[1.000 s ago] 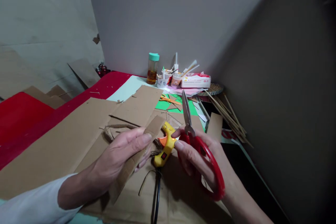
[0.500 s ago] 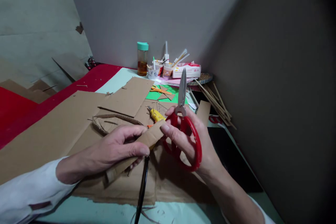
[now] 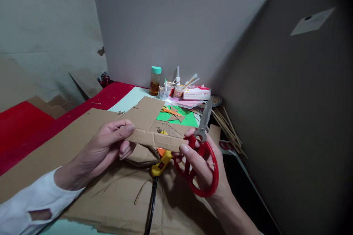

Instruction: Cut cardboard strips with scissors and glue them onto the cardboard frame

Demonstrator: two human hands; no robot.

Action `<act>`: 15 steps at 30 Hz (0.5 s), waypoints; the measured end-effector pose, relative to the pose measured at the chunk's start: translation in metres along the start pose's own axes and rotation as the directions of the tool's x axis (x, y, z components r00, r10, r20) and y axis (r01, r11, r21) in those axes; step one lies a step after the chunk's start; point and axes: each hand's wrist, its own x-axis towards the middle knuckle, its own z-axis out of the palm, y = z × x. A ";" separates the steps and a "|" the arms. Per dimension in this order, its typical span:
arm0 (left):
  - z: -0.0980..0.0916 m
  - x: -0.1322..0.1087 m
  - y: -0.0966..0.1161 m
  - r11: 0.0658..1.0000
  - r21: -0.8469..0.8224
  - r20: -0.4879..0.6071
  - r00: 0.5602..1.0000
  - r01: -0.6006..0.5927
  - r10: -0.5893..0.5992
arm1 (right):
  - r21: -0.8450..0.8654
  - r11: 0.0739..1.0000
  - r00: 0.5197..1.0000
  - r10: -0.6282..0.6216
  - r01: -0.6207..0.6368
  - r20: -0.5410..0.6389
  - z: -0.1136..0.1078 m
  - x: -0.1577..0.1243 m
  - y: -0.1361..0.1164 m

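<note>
Between my two hands a narrow cardboard strip is stretched out above the work surface, with crease lines across it. My left hand pinches its left end between thumb and fingers. At the right end, my right hand pinches it with thumb and fingertips. That same hand also carries red-handled scissors, blades pointing up and apparently closed. Beneath the strip lies a yellow tool with a black cord, perhaps a glue gun, partly covered. A bent cardboard outline sits beside it, also partly hidden.
Large cardboard sheets cover the table. Behind stand a lidded bottle, paper cups holding sticks and a tissue pack. Orange scissors lie on green paper. Wooden sticks lean at right, near the grey wall.
The strip has swung from slanting to nearly level and is now held at both ends. My left hand moved up and outward along it. The view has tilted upward.
</note>
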 end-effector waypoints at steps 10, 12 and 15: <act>0.007 -0.007 -0.006 0.989 0.022 0.141 0.980 -0.146 0.141 | 0.354 0.880 0.947 0.274 -0.318 0.170 0.003 0.003 0.005; 0.007 -0.007 -0.014 0.963 0.175 0.248 0.956 -0.206 0.160 | 0.344 0.862 0.925 0.313 -0.372 0.216 0.007 -0.001 0.012; 0.007 -0.004 -0.021 0.930 0.226 0.355 0.913 -0.292 0.200 | 0.308 0.833 0.875 0.367 -0.460 0.316 0.015 -0.010 0.023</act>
